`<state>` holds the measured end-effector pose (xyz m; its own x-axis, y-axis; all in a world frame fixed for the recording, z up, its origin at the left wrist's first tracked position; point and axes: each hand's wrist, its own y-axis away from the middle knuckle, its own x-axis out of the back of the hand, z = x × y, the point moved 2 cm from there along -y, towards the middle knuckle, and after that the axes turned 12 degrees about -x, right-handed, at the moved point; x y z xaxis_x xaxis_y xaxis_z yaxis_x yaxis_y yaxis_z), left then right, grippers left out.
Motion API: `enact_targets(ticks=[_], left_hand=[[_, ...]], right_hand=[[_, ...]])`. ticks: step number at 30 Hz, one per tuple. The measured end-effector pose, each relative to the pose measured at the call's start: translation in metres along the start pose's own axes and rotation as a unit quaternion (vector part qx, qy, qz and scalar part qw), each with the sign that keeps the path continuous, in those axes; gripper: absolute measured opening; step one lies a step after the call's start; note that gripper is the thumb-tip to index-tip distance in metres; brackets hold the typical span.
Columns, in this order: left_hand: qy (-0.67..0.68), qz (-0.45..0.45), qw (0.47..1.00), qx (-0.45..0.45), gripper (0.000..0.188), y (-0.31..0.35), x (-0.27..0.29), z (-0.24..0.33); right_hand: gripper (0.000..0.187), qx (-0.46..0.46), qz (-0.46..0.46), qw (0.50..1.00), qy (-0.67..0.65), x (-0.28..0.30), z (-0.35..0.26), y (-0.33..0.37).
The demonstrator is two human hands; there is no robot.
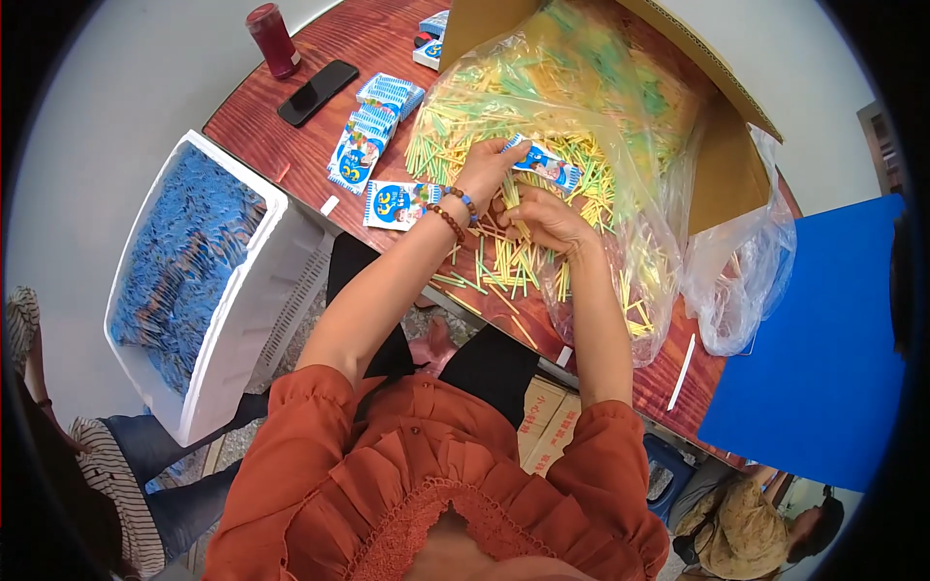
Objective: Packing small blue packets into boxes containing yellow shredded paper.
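My left hand [481, 172], with beaded bracelets at the wrist, is closed on a small blue-and-white packet [547, 163], tilted over the pile. Just below it, my right hand [550, 219] has its fingers bent around a few thin yellow and green sticks [511, 197]. Whether those sticks touch the packet's mouth I cannot tell. Loose sticks [513, 266] lie scattered on the table under both hands. Behind them, many more fill a clear plastic bag [581, 73]. A flat blue-and-white packet [392, 204] lies beside my left wrist.
More packets [360, 145] are stacked at the left, near a black phone [318, 93] and a red-filled jar [273, 41]. A white foam box [184, 407] holds many blue packets. A cardboard box [731, 174] and a blue board [809, 349] stand right. Other people are at both sides.
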<state>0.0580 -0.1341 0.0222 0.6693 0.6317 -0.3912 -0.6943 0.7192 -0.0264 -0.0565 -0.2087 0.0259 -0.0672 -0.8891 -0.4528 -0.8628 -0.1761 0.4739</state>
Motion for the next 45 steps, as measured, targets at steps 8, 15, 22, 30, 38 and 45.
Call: enact_targets(ticks=[8, 15, 22, 30, 38, 45], left_hand=[[-0.009, 0.001, 0.998, 0.065, 0.026, 0.002, 0.0, -0.001], [0.252, 0.086, 0.96, -0.088, 0.026, 0.023, 0.014, 0.006], [0.422, 0.087, 0.901, 0.038, 0.049, 0.042, 0.001, -0.019], [0.429, 0.113, 0.895, 0.045, 0.042, 0.022, 0.023, -0.042], [0.338, 0.149, 0.929, 0.007, 0.03, 0.04, 0.025, -0.012], [0.216, 0.107, 0.967, -0.077, 0.028, 0.062, 0.017, 0.015]], right_hand=[[0.022, -0.016, 0.064, 0.997, -0.039, 0.009, 0.011, -0.012], [0.013, 0.302, 0.085, 0.919, -0.24, -0.007, 0.002, -0.008], [0.015, 0.412, 0.265, 0.869, -0.071, -0.049, 0.017, -0.03], [0.013, 0.373, 0.317, 0.868, 0.078, -0.064, 0.023, -0.032], [0.021, 0.437, 0.294, 0.839, -0.136, -0.032, 0.005, -0.013], [0.038, 0.532, 0.322, 0.783, -0.015, -0.075, -0.052, 0.019]])
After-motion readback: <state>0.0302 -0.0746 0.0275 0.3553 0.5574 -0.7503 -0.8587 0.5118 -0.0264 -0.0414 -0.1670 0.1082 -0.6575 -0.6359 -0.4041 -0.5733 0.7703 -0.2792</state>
